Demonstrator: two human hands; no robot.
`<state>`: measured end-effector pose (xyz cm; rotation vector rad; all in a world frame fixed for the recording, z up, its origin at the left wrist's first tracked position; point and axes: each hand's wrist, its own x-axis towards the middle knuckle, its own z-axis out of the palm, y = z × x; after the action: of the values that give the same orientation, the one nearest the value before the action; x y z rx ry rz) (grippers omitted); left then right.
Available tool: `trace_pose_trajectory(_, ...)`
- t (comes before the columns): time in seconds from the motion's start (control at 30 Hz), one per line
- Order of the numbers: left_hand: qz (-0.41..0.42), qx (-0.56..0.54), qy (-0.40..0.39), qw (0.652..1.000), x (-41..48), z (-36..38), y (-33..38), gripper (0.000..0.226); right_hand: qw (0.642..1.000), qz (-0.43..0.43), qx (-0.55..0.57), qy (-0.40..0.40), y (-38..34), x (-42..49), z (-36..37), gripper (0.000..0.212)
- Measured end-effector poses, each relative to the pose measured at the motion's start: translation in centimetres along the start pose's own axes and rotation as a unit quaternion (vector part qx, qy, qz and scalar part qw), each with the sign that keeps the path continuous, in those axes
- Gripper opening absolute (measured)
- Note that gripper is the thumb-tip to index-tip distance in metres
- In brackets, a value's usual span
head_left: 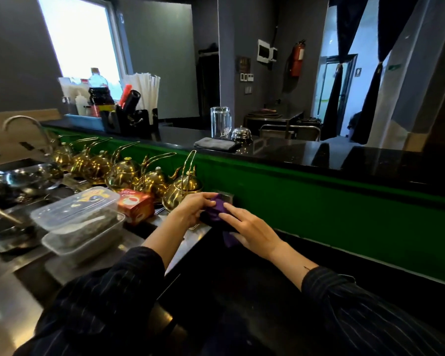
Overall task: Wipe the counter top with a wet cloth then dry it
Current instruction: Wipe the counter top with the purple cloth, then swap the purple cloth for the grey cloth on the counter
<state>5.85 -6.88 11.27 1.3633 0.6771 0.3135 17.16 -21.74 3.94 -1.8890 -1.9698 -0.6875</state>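
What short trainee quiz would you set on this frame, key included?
1. True or false: the left hand and the right hand both touch the purple cloth.
2. What lies beside the glass pitcher on the upper black counter? A) folded grey cloth B) red box C) plastic tub
3. Fill in: the teapots along the green wall are ___ coloured.
Key: 1 true; 2 A; 3 gold.
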Motion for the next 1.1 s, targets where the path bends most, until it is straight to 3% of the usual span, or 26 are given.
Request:
trace_pose_trajectory(0.13,0.035,0.023,0.044,0.998,-1.0,-2.7,-1.4,0.040,0.967,0.139,0.211,-0.013,-3.3,0.3,1.6,0.059)
trace_pose_trajectory(0.23,0.053,0.025,0.051,0.997,-1.5,-4.4,-1.9,0.041,0.865,0.311,0.391,0.053,-5.4,1.7,2.2,0.045)
trace_pose_trajectory(0.3,0.059,0.038,0.042,0.997,-2.0,-5.4,-2.0,0.040,0.797,0.396,0.452,0.062,-5.9,2.9,2.8,0.045)
trace_pose_trajectory(0.43,0.059,0.044,-0.006,0.997,-2.5,-6.8,-1.8,0.036,0.736,0.415,0.532,-0.055,-6.0,5.3,3.5,0.070)
trace_pose_trajectory(0.5,0.068,0.037,-0.005,0.997,-2.3,-7.4,-2.1,0.035,0.743,0.417,0.514,-0.096,-5.6,6.0,4.0,0.065)
trace_pose_trajectory(0.6,0.115,0.030,0.069,0.990,-1.5,-8.6,-3.4,0.037,0.768,0.438,0.454,-0.109,-4.5,6.4,4.8,0.046)
trace_pose_trajectory(0.7,0.142,0.136,0.134,0.971,-0.6,-9.9,-5.9,0.035,0.782,0.445,0.422,-0.107,-4.0,6.6,5.0,0.035)
trace_pose_trajectory(0.77,0.155,0.242,0.157,0.945,-0.2,-10.3,-7.2,0.032,0.812,0.422,0.390,-0.102,-4.2,6.8,5.2,0.033)
trace_pose_trajectory(0.83,0.166,0.356,0.150,0.907,0.1,-10.4,-7.9,0.025,0.855,0.382,0.335,-0.104,-4.7,7.0,5.9,0.034)
trace_pose_trajectory(0.93,0.161,0.479,0.101,0.857,0.4,-10.4,-8.3,0.034,0.912,0.317,0.223,-0.137,-5.3,6.7,7.0,0.034)
trace_pose_trajectory(1.1,0.119,0.517,0.106,0.841,0.7,-10.4,-8.6,0.042,0.956,0.212,0.120,-0.164,-5.4,5.9,7.6,0.036)
